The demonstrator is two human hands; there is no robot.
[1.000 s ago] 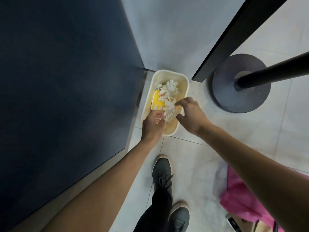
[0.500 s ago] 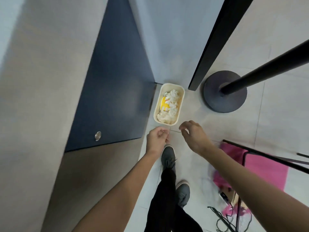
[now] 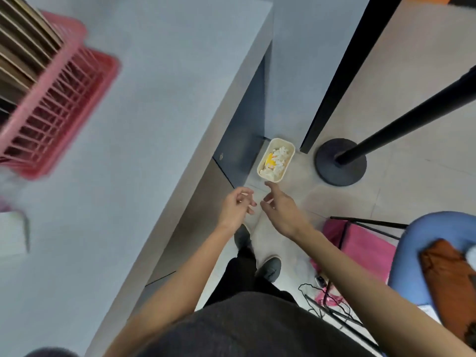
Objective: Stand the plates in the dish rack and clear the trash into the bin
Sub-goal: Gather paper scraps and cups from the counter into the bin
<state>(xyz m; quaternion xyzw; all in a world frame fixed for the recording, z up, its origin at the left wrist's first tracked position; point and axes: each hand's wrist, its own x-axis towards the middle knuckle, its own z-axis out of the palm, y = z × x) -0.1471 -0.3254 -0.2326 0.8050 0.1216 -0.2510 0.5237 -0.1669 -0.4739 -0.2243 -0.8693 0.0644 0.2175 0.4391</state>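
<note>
A cream bin [image 3: 288, 167] stands on the floor by the counter's end, holding crumpled white paper and a yellow scrap [image 3: 269, 158]. Both my hands hover well above the floor, on my side of the bin. My left hand [image 3: 237, 206] is empty with loosely curled fingers. My right hand [image 3: 279, 206] is empty too, fingers relaxed and pointing toward the bin. A pink dish rack [image 3: 59, 109] sits on the grey counter [image 3: 154, 124] at the left, blurred, with several brown plates [image 3: 23, 39] standing in it.
A black post on a round base [image 3: 340, 162] stands right of the bin. A dark panel edge [image 3: 334, 73] runs behind it. A pink bag [image 3: 360, 248], cables and a blue chair [image 3: 422, 243] lie at the right. A white object [image 3: 11, 234] sits at the counter's left edge.
I have straightened up from the bin: both hands rose away from it, empty. The view pulled back, so the counter top and dish rack came into sight.
</note>
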